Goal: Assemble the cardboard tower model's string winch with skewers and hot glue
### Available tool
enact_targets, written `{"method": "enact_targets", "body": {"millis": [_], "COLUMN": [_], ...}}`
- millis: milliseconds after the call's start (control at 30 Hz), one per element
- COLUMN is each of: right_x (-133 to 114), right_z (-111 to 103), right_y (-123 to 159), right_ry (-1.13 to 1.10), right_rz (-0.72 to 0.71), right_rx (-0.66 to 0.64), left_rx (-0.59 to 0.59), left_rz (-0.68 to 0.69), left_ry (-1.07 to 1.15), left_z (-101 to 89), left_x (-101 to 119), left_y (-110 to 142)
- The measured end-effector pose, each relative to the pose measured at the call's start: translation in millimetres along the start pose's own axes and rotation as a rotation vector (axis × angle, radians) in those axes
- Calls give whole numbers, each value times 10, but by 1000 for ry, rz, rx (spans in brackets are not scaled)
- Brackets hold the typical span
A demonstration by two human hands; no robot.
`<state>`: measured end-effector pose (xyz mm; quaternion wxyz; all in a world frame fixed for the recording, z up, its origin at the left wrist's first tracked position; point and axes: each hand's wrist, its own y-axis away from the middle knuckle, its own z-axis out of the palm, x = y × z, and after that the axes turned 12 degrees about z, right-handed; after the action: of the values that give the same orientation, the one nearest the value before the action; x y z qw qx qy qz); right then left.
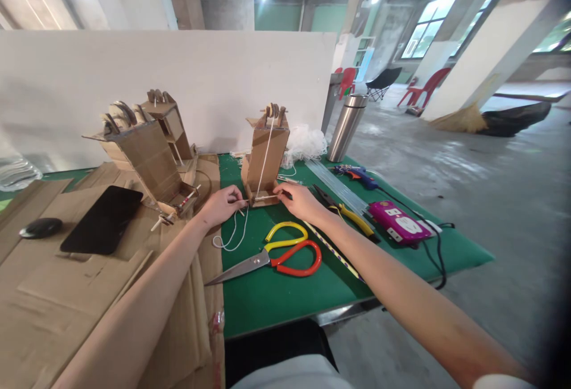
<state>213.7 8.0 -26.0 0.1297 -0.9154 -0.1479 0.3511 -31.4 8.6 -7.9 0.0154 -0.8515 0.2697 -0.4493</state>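
A tall cardboard model [266, 157] stands upright on the green table, with round discs [272, 110] on an axle at its top. White string [266, 160] runs down its front to a thin stick [265, 197] lying crosswise at the base. My right hand [298, 200] pinches the right end of that stick. On the other side, my left hand [225, 204] is closed, fingertips together beside the base's left edge; what they hold is too small to make out. Just below them a loop of loose white string [232, 248] lies on the table.
Scissors [267, 256], pliers [357, 220], clear glue sticks [339, 184], a glue gun [359, 176] and a purple box [399, 222] lie nearby. A steel flask [348, 128] stands behind. Leftward are two cardboard models [149, 160], a phone [102, 219] and a mouse [41, 228] on cardboard.
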Motion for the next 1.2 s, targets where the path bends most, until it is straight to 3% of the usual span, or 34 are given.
{"method": "enact_targets", "body": {"millis": [233,767,1200], "right_x": [11,27,28], "right_z": [22,-1,2], "right_y": [-7,-1,-7], "right_ry": [8,36,32], "right_rz": [5,-11,-16], "right_rx": [-8,25,12], "left_rx": [8,-22,-95], "left_rz": [-51,45,175], "left_ry": [-9,-218,-603], "left_z": [-1,3,-10], "left_x": [35,87,177], "left_y": [9,50,62]}}
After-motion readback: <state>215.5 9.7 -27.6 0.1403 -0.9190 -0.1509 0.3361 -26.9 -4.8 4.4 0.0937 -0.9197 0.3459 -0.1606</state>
